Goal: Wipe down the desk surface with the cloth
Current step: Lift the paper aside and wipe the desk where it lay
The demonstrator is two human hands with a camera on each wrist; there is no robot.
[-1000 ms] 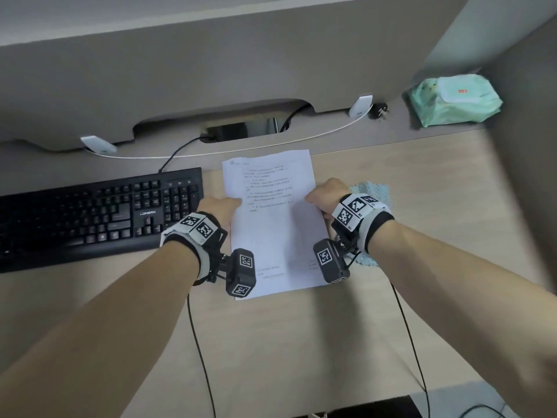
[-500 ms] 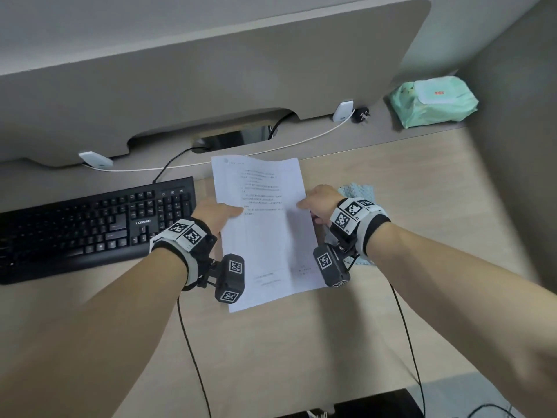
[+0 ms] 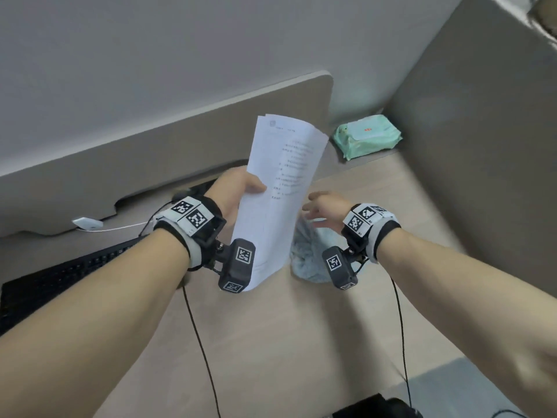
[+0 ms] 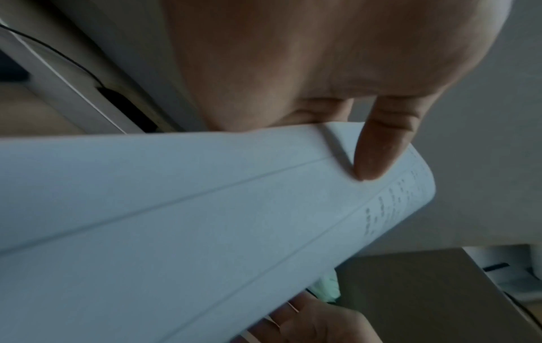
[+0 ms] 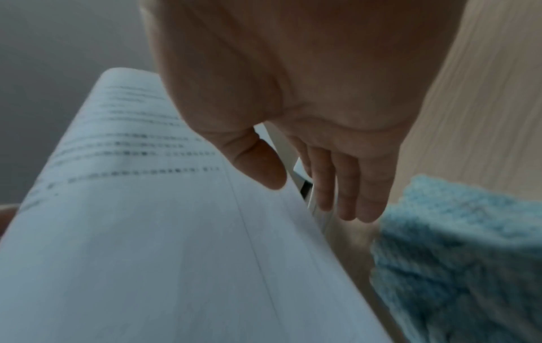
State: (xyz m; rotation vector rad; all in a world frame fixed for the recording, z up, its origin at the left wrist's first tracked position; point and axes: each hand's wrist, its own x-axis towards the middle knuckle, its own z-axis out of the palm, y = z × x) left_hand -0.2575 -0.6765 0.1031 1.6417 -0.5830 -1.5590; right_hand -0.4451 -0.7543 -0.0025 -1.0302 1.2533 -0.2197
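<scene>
Cloth [image 3: 307,254]: light blue, crumpled, lying on the desk [image 3: 286,342], untouched, just right of the papers and below the right hand. Left to right: black keyboard [image 3: 60,279] is seen at the left edge of the desk, with a white cable and a small white block [image 3: 87,223] behind it under the grey partition. Left hand [image 3: 233,194] is raised above the desk, thumb pinched over the left edge of the printed papers [image 3: 280,191], which are held up steeply tilted, at least two sheets. Right hand [image 3: 327,206] is released, fingers [image 5: 363,197] straight and relaxed, just beside the right edge of the papers, nothing gripped; cloth is seen under and just right of its fingertips, contact not visible. Green wet-wipe pack [image 3: 366,135] is parked in the far right corner, well apart from both hands.
</scene>
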